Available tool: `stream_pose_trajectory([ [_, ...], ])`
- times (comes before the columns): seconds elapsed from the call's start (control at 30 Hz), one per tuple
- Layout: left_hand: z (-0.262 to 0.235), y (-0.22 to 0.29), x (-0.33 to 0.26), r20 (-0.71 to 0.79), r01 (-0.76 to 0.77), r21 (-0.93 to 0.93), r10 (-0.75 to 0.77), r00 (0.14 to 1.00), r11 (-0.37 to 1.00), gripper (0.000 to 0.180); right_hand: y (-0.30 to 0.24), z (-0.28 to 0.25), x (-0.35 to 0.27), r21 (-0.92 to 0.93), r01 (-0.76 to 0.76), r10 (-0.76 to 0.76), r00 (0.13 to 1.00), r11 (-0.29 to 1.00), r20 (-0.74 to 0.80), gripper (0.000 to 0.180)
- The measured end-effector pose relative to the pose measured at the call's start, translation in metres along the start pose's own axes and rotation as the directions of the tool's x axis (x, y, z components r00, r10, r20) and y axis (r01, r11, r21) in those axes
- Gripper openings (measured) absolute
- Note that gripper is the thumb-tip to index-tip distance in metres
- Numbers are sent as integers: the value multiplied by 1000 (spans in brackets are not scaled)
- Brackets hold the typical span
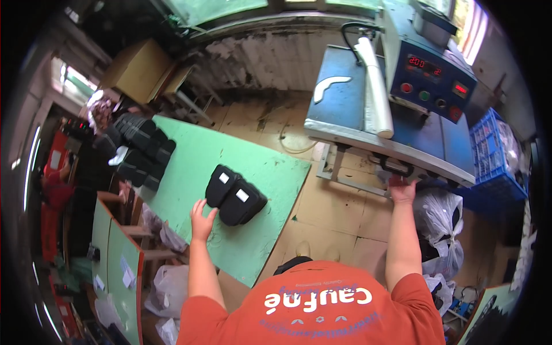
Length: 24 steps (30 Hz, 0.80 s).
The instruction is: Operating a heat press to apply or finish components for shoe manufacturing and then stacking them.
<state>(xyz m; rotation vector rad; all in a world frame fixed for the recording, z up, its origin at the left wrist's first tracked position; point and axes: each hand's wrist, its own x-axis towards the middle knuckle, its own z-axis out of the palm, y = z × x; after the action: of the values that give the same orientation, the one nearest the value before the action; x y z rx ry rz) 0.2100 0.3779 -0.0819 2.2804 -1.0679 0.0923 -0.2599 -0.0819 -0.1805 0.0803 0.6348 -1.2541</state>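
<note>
My left hand (202, 221), fingers apart and holding nothing, hovers over the green table (190, 146) beside two stacks of black padded pieces (230, 198). The stacks lie side by side, each with a white label on top. My right arm reaches forward to a blue machine (422, 80) on a metal-edged bench. There my right hand (402, 190) is closed at the black handle (394, 167) under the bench's front edge; its fingertips are partly hidden. On the bench top lie a white curved piece (330, 86) and a long white roll (376, 92).
More black bundles (141, 146) are heaped at the table's far left. A blue crate (497, 152) stands right of the bench, with filled plastic bags (440, 227) below. Cardboard (138, 69) sits at the back left. A second green-topped table (118, 270) is at the lower left.
</note>
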Motion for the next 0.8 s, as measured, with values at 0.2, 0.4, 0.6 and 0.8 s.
stream_pose_trajectory([
  [0.2, 5, 26, -66, -130, 24, -66, -32, 991, 998, 20, -4, -1, 6, 88, 63, -57, 996, 994, -62, 55],
  [0.4, 6, 52, -88, -101, 57, -108, -68, 993, 992, 16, 0, 13, -1, 89, 20, -11, 995, 996, -99, 56],
  [0.6, 8, 84, -95, -26, 0, -146, -4, 1000, 989, 10, -10, 13, -11, -4, 6, -6, 999, 1000, -34, 64],
  [0.8, 4, 108, -106, -26, -49, -148, 46, 999, 988, 9, -11, 13, -8, 31, -77, 77, 997, 997, 20, 67],
])
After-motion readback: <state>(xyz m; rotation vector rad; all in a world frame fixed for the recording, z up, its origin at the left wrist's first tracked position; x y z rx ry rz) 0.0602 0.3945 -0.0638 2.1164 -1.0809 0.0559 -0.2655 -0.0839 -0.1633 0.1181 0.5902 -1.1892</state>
